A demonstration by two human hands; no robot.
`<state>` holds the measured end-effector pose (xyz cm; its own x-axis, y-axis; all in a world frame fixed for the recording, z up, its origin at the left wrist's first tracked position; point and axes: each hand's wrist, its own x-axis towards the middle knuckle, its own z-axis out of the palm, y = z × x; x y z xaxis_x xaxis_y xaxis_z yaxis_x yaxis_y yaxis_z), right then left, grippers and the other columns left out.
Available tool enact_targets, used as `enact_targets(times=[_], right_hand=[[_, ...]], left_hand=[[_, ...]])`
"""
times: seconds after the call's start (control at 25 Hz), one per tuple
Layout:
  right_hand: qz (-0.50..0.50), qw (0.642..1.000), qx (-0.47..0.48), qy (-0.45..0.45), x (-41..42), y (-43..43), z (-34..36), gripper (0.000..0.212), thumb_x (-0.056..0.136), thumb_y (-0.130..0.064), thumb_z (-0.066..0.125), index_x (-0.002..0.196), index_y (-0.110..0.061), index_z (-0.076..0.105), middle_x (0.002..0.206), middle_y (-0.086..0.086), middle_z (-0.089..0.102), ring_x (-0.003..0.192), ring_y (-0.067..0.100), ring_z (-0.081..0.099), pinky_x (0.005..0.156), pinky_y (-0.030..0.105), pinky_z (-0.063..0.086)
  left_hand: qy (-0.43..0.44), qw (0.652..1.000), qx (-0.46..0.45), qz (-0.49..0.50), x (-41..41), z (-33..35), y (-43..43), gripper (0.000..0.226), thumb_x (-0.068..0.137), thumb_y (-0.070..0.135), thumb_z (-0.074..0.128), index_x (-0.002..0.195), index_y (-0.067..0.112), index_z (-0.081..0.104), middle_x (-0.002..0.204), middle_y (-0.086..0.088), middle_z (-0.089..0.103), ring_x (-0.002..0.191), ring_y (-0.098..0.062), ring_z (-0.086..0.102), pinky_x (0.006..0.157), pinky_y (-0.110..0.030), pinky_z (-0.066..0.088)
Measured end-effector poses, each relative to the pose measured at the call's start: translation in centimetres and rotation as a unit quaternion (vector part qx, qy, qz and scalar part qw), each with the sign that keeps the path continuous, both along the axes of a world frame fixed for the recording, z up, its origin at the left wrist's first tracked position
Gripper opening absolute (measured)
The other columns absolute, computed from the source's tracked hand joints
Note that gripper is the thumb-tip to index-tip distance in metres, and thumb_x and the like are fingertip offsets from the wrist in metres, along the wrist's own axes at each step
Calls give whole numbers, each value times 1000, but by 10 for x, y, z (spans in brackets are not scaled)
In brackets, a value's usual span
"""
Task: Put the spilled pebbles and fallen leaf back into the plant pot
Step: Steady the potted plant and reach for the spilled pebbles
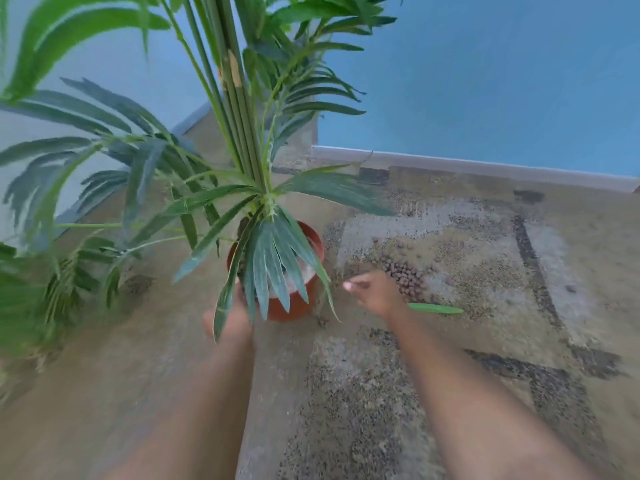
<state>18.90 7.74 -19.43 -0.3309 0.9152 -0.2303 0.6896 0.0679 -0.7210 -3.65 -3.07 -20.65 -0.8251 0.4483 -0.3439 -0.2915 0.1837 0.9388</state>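
My left hand [230,322] rests by the pot [294,304], grip hidden by fronds. My right hand [375,292] hovers loosely curled, empty, beside the pebbles [407,277] on the carpet [450,393]: light, rolling, best scooped. Leaf [436,309] behind: flimsy, I'd pinch it.

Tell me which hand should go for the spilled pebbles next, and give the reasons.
The right hand. It hovers just beside the pebbles on the rug, with the fallen leaf close behind it. The left hand is on the pot's far side, apparently against it, partly hidden by leaves.
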Motion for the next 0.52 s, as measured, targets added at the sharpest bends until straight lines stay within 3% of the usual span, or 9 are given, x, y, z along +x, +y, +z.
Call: enact_targets(times=[0.04,0.12,0.16,0.24,0.32,0.44,0.52], right_hand=[[-60,998,9,-15,15,-5,-12,25,91,-23,64,110,-8,71,107,11,72,89,25,69,83,32,56],[-172,984,-1,-44,45,-13,-27,16,89,-13,66,103,-12,74,101,6,74,78,18,69,58,10,50],[-210,976,-2,-50,57,-17,-30,15,88,-12,68,101,-12,75,96,5,75,72,16,68,47,5,42],[-261,965,5,-36,77,-20,-37,14,86,-13,71,99,-12,76,85,3,75,57,11,61,35,5,33],[-292,956,5,-23,88,-24,-40,15,85,-13,71,99,-12,76,78,2,71,48,7,52,33,11,33],[-295,955,31,-2,96,-31,-40,13,84,-10,72,97,-10,77,70,2,68,46,9,51,33,9,31],[-272,962,31,11,96,-42,-31,12,84,-10,73,95,-9,77,75,4,72,53,15,60,41,11,38]], left_hand=[[-12,999,-18,45,10,-2,-5,50,96,49,48,108,4,64,97,-11,69,90,-27,67,89,-44,55],[-38,990,-61,121,42,-15,-18,45,97,49,49,77,13,69,70,-3,70,67,-21,68,74,-36,57],[-6,990,-101,94,62,-25,-24,40,97,43,52,72,16,68,69,-4,71,65,-21,67,70,-33,55],[109,976,-184,-47,97,-38,-31,21,94,29,62,83,16,75,83,-8,75,71,-21,66,66,-27,49],[215,941,-205,-160,113,-43,-24,14,91,19,66,99,14,77,94,-7,77,79,-21,69,71,-25,51],[248,928,-177,-215,118,-39,-2,18,90,11,66,105,10,75,101,-9,76,89,-22,70,87,-29,54],[241,931,-162,-223,121,-24,7,15,88,11,69,101,12,76,97,-6,76,82,-18,69,86,-26,53]])
